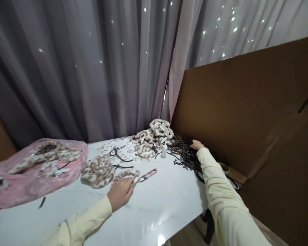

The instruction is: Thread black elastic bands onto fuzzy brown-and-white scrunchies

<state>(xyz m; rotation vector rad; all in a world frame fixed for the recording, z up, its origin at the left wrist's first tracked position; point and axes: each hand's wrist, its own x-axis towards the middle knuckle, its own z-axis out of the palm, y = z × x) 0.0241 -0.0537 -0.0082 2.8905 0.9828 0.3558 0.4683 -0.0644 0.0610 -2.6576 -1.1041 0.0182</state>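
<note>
My left hand (121, 193) is closed on a brown-and-white plush ring (125, 173) lying on the table. Just right of those fingers are thread snips (150, 174) with a pink handle. Against the cardboard, my right hand (198, 145) reaches into a heap of black cords (188, 155); its fingers are bent together on the cords, and their tips are partly hidden. A bundle of plush rings (99, 171) sits left of my left hand. At the back, a taller pile of tagged plush rings (145, 147) stands behind a small white bottle (164, 150).
A pink plastic bag (74, 167) with plush pieces covers the table's left side. Small metal rings and clasps (123, 145) lie scattered at the back. A tall cardboard wall (233, 112) bounds the right, grey curtains (113, 68) the rear. Tape rolls (233, 182) lie beside my right forearm.
</note>
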